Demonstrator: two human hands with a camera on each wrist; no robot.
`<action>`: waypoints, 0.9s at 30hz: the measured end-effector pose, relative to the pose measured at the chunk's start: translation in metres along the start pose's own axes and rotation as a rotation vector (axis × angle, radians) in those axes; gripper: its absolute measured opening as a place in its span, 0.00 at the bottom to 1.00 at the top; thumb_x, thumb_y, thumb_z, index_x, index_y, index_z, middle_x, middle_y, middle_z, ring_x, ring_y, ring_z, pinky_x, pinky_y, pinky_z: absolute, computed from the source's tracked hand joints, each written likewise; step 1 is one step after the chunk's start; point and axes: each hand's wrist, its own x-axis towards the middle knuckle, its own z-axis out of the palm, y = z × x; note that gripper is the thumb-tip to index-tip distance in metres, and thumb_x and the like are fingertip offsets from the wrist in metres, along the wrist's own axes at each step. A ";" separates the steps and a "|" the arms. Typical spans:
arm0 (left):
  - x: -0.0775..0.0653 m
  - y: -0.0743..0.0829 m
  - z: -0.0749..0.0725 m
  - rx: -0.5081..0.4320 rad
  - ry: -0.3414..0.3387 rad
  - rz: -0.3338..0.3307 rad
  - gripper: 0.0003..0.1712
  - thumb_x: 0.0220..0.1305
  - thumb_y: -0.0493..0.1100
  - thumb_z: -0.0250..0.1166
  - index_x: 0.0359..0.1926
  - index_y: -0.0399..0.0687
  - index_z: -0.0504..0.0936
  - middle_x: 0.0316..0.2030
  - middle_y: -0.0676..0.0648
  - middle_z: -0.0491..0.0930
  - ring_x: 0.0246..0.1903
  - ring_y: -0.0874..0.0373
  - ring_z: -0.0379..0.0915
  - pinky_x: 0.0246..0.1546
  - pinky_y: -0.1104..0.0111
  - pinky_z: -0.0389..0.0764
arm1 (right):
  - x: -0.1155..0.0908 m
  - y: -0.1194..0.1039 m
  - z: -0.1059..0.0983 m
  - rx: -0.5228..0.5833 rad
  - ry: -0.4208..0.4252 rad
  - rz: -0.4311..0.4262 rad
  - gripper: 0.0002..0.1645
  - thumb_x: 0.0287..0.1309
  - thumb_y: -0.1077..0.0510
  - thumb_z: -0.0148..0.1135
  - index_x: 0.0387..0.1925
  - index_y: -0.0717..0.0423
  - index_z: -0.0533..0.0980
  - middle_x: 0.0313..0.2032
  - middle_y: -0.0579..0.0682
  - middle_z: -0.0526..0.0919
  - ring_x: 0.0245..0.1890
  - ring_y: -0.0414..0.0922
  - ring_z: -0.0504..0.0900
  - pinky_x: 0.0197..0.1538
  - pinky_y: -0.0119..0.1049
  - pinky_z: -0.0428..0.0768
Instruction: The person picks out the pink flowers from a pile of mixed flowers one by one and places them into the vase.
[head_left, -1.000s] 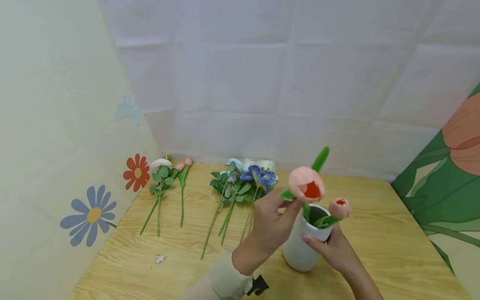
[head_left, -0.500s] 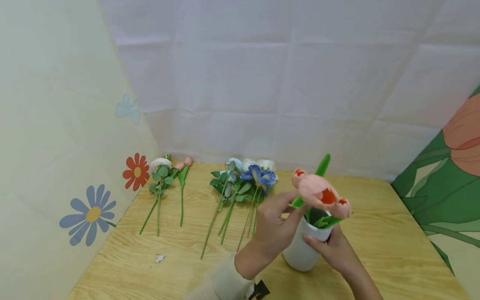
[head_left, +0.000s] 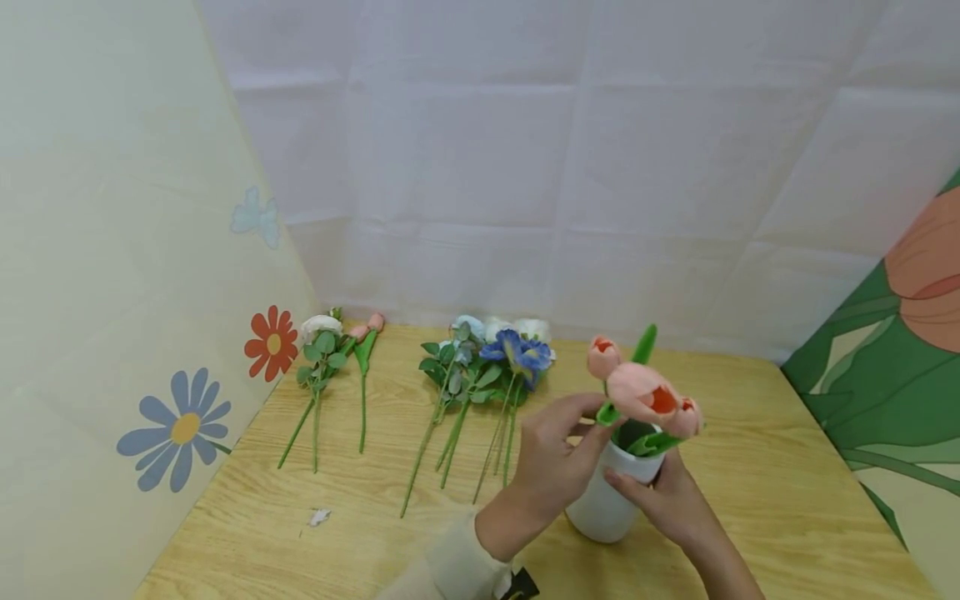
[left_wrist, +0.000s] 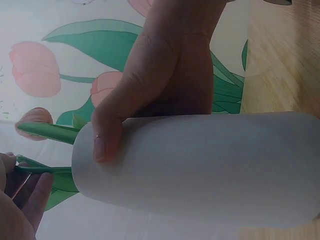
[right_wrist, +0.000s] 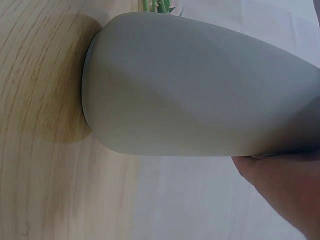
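Observation:
In the head view, my right hand (head_left: 671,504) grips the upper part of a white vase (head_left: 600,504) standing on the table, thumb on the near side of its rim. My left hand (head_left: 558,454) pinches a green tulip stem just above the vase mouth. In the left wrist view, the left fingers (left_wrist: 37,195) hold that stem (left_wrist: 52,170), which runs into the opening. Three pink tulip heads show above the rim: a large one (head_left: 641,390), one behind it (head_left: 603,358) and one at the right (head_left: 686,418). The lower stems are hidden inside the vase (right_wrist: 190,90).
Left of the vase lie blue flowers (head_left: 517,354) and white flowers (head_left: 532,331) with leafy stems. Farther left are a white rose (head_left: 322,327) and pink tulips (head_left: 365,346). A white scrap (head_left: 320,517) lies near the front. Printed cloths back the table (head_left: 772,500).
My left hand has moved slightly right and down with the large tulip, bringing it closer over the vase. The tulip head behind it has come into view. The right hand stays on the vase.

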 end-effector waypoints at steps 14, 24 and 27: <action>-0.010 -0.010 0.004 0.036 -0.056 -0.032 0.11 0.65 0.32 0.68 0.48 0.37 0.83 0.40 0.42 0.85 0.41 0.57 0.85 0.40 0.83 0.80 | 0.002 0.001 -0.002 0.000 -0.032 0.000 0.35 0.59 0.71 0.68 0.65 0.66 0.64 0.53 0.30 0.79 0.50 0.32 0.81 0.47 0.29 0.82; -0.013 -0.012 0.001 0.161 -0.093 -0.009 0.07 0.66 0.36 0.68 0.44 0.40 0.85 0.37 0.46 0.86 0.37 0.63 0.84 0.41 0.84 0.78 | 0.001 -0.002 -0.001 0.014 -0.028 0.014 0.34 0.60 0.71 0.67 0.65 0.64 0.65 0.52 0.31 0.80 0.50 0.32 0.81 0.47 0.28 0.82; -0.015 -0.012 0.002 0.181 -0.100 -0.020 0.09 0.65 0.36 0.69 0.45 0.40 0.84 0.37 0.46 0.87 0.39 0.62 0.84 0.44 0.82 0.79 | 0.001 -0.003 -0.001 0.018 -0.021 0.018 0.33 0.59 0.71 0.67 0.64 0.65 0.66 0.51 0.32 0.81 0.49 0.32 0.81 0.47 0.28 0.81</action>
